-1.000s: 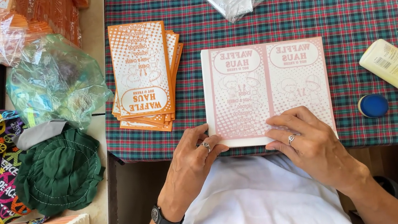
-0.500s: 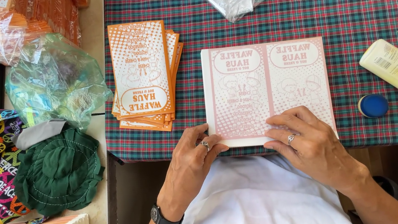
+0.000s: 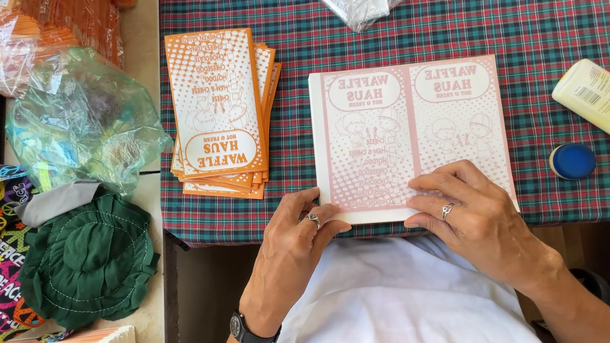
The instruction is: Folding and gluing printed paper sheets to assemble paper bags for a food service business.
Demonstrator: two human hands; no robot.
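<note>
Looking down at a stack of pink printed sheets [image 3: 408, 128], parked flush with the near edge of the plaid-covered table [image 3: 533, 11], roughly mid-table. Got the right hand [image 3: 474, 220] spread flat on top at the near right corner, fingers loose, pressing rather than gripping. Got the left hand [image 3: 295, 246] curled over the near left corner, thumb tucked out of sight. Honestly can't tell whether it's pinching sheets or just resting there.

Tips for doing this bit well, just my take:

- Keep the flat palm down as the anchor so nothing fans out.
- Work the corner with fingertips only. No squeezing, or end up with creased paper.
- Keep the pile square against the table's near edge, easy to nudge it over the lip otherwise.
- Mind the rings, could snag a thin sheet.

Also worth noting: a fanned pile of orange printed sheets [image 3: 220, 112] just beside, toward the left edge, not touching the pink one. Over by the right edge, a glue bottle [image 3: 607, 103] lying on its side with a blue cap [image 3: 573, 160] near it, both well apart from the hands. Would keep the glue away from the paper.
</note>
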